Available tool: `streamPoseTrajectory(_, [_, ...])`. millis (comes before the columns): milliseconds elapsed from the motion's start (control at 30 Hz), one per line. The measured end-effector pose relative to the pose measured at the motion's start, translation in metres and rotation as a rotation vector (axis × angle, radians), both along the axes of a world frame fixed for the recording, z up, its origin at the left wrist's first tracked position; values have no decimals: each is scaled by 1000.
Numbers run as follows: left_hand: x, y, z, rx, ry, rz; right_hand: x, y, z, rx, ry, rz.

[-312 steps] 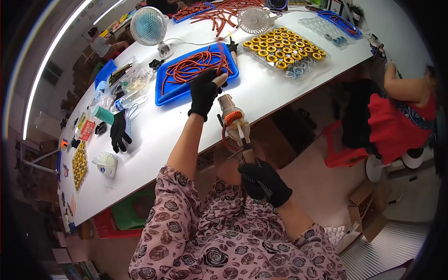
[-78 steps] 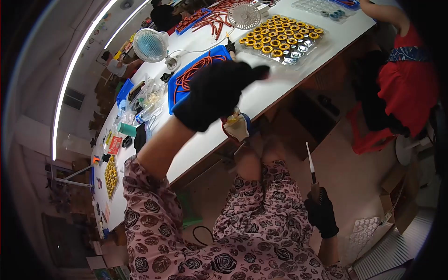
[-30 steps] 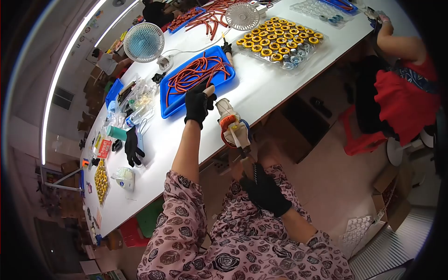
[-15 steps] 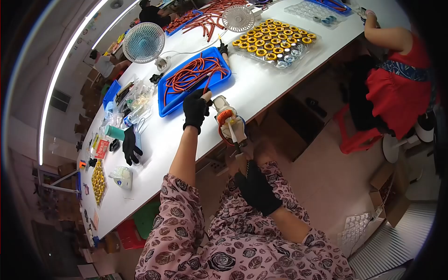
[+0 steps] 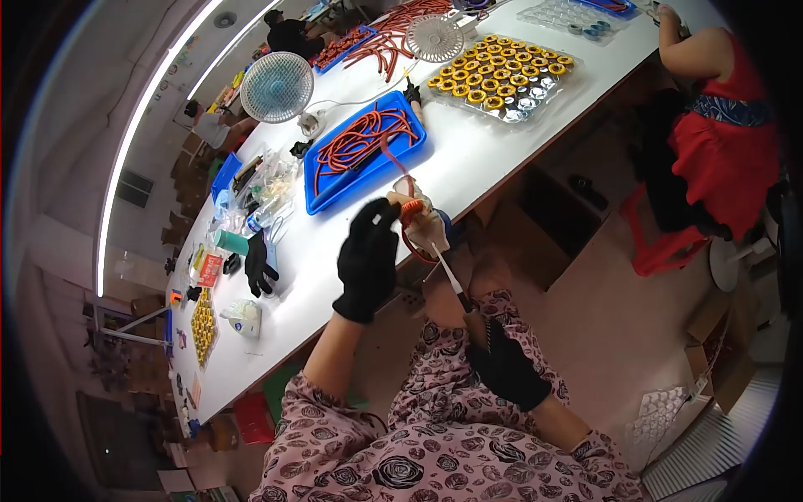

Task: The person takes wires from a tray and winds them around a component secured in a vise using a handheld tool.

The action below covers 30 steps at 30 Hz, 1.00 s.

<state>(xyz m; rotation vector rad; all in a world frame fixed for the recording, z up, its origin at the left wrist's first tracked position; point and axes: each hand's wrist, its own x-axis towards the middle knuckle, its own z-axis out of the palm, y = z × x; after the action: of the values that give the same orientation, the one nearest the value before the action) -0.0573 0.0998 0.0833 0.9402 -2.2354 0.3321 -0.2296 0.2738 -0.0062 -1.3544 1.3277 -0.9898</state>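
In front of me at the table edge, a ring coil (image 5: pixel 411 210) wound with orange wire sits on a pale holder (image 5: pixel 430 232). A loop of red wire (image 5: pixel 407 244) hangs at its left side. My left hand (image 5: pixel 368 255), in a black fingertipless glove, has its fingers curled with the tips against the coil; what they pinch is hidden. Lower right, my right hand (image 5: pixel 510 368), gloved alike, is closed around the brown handle of a hand tool (image 5: pixel 456 289). Its slim pale shaft points up to the holder; the tip cannot be made out. A blurred red strand (image 5: pixel 393 157) rises above the coil.
Behind the coil lies a blue tray (image 5: pixel 313 201) of red wires. Farther back are yellow ring cores (image 5: pixel 502 71) in a clear plastic tray and two fans (image 5: pixel 278 87). Left stand a teal cup (image 5: pixel 232 242) and a black glove (image 5: pixel 260 266). Another person in red (image 5: pixel 719 159) sits right.
My left hand has come down from beside the blue tray to the coil. My right hand and the tool have drawn back, down and right, showing more shaft. The view has shifted slightly.
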Motion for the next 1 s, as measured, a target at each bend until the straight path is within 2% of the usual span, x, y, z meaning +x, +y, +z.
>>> streamPoseTrajectory(33, [-3, 15, 2, 124, -152, 105, -4, 6, -1, -47, 174, 0])
streamPoseTrajectory(67, [-2, 17, 0, 135, -134, 53, -7, 9, 0, -41, 172, 2])
streamPoseTrajectory(133, [7, 5, -3, 122, 71, -75, -10, 11, 4, 32, 227, 32])
streamPoseTrajectory(167, [10, 0, -1, 163, 159, -10, -11, 10, 1, 38, 228, 35])
streamPoseTrajectory(233, [19, -26, -14, 351, 320, 52, -12, 11, -6, -23, -35, 57])
streamPoseTrajectory(267, [16, -37, -14, 470, 387, 40, -10, 14, -7, -13, -34, 63])
streamPoseTrajectory(333, [14, -65, -24, 551, 464, -9, -12, 12, -10, -271, 181, 116])
streamPoseTrajectory(367, [13, -79, -27, 632, 529, -60, -7, 13, -17, -91, 67, 1])
streamPoseTrajectory(400, [13, -89, -22, 721, 400, -31, -8, 14, -15, -91, 70, -4])
streamPoseTrajectory(467, [7, -107, -8, 828, 236, -16, -12, 13, -8, -330, 214, 82])
streamPoseTrajectory(500, [-1, -118, -5, 586, 105, -4, -11, 12, -5, -333, 218, 71])
streamPoseTrajectory(533, [-16, -124, 5, 341, -20, 4, -8, 11, -2, -201, 167, 44])
streamPoseTrajectory(567, [-33, -128, 12, 347, 41, -106, -9, 10, -1, -68, 119, 16])
streamPoseTrajectory(600, [-54, -137, 16, 395, 42, -232, -8, 10, -6, -64, 126, 3])
streamPoseTrajectory(667, [-92, -155, 3, 434, -273, -465, -5, 10, -19, -194, 257, 139])
streamPoseTrajectory(733, [-127, -169, -11, 835, -633, -306, -12, 9, 6, -189, 308, 120])
streamPoseTrajectory(767, [-138, -181, -43, 525, -711, -479, -17, 4, 22, 53, 206, 130])
streamPoseTrajectory(800, [-158, -150, -16, 833, -822, -346, -19, 2, 31, 294, 88, 135])
streamPoseTrajectory(867, [-159, -154, -50, 636, -858, -535, -15, 5, 17, 273, 62, 108])
streamPoseTrajectory(933, [-163, -142, -51, 602, -930, -474, -11, 7, 12, 176, 31, 128])
streamPoseTrajectory(1000, [-166, -131, -45, 654, -894, -248, -10, 4, 11, 150, -32, 107])
